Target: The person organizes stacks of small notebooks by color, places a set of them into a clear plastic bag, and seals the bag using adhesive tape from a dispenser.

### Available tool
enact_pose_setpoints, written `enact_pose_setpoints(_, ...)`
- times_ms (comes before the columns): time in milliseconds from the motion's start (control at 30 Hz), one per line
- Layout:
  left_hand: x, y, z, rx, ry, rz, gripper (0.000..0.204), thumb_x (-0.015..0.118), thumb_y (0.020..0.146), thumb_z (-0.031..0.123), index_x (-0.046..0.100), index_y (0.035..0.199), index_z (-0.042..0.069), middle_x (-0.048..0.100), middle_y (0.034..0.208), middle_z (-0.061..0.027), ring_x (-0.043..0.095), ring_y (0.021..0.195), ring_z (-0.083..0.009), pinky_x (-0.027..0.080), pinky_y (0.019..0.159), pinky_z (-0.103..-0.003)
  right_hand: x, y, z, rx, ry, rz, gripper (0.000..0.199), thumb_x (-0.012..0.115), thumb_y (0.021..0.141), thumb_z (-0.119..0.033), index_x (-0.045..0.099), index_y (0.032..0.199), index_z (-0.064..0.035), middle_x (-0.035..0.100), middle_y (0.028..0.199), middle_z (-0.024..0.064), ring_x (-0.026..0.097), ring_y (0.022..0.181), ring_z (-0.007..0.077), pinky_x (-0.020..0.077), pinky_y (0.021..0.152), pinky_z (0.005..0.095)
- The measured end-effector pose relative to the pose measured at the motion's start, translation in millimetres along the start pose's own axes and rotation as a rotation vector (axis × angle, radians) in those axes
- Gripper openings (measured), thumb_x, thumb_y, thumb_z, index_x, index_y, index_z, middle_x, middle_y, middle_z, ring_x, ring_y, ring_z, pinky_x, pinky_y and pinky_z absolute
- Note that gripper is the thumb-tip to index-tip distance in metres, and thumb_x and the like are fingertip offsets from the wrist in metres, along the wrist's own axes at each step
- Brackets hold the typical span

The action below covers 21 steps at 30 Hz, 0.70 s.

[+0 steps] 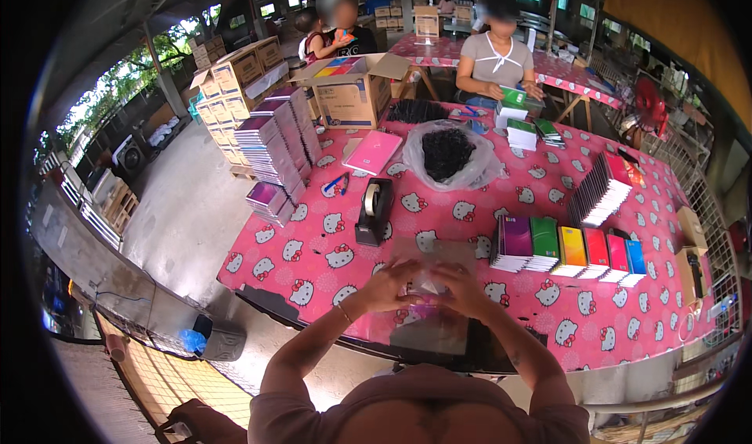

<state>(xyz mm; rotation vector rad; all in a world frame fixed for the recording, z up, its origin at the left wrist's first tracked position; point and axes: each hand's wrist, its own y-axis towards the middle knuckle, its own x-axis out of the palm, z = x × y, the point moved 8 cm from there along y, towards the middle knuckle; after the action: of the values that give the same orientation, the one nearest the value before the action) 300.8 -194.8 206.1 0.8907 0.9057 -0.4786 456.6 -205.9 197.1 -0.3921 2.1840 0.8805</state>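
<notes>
Right now both hands, left hand [389,285] and right hand [460,286], pinch a clear plastic bag [427,303] between them in a narrow grip, low over the counter [313,256]. Judging by the slippery film, it could slide loose toward the coloured notebooks [568,252] off right.

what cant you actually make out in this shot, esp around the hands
Head view only:
- Left hand and right hand cover much of the clear plastic bag; its contents are too blurred to name.
- Fingertips overlap, so each hand's grip is unclear.
- Black items in the plastic sack are too small to identify.
- Open cardboard box: its walls hide most of the contents.
</notes>
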Motion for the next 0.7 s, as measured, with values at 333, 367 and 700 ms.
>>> enact_pose_setpoints(333, 4, 23, -19, -0.284, -0.254, -0.009, 0.019, 0.073, 0.081, 0.011, 0.071, 0.099, 0.006, 0.072, 0.093, -0.0133, 0.07, 0.087, -0.0297, 0.056, 0.075, -0.042, 13, 7, 13, 0.068, 0.066, 0.011, 0.024, 0.074, 0.081, -0.013, 0.065, 0.103, -0.0056, 0.063, 0.089, 0.0118, 0.063, 0.085, 0.0341, 0.0469, 0.083, 0.0457)
enact_pose_setpoints(367, 9, 25, -25, -0.329, -0.274, -0.019, 0.015, 0.073, 0.08, 0.01, 0.072, 0.094, 0.006, 0.073, 0.084, -0.0125, 0.071, 0.08, -0.03, 0.056, 0.071, -0.041, 14, 10, 14, 0.068, 0.062, 0.017, 0.026, 0.074, 0.082, -0.013, 0.064, 0.104, -0.0055, 0.063, 0.086, 0.0125, 0.063, 0.083, 0.035, 0.047, 0.082, 0.0462)
enact_pose_setpoints(700, 19, 40, -25, -0.318, 0.026, 0.017, 0.029, 0.075, 0.082, 0.02, 0.062, 0.104, 0.005, 0.067, 0.084, -0.0127, 0.068, 0.077, -0.0271, 0.056, 0.068, -0.041, -7, 20, 16, 0.21, -0.166, 0.218, 0.047, 0.081, 0.079, -0.011, 0.055, 0.119, -0.0054, 0.059, 0.101, 0.0128, 0.064, 0.086, 0.0267, 0.0519, 0.073, 0.0386)
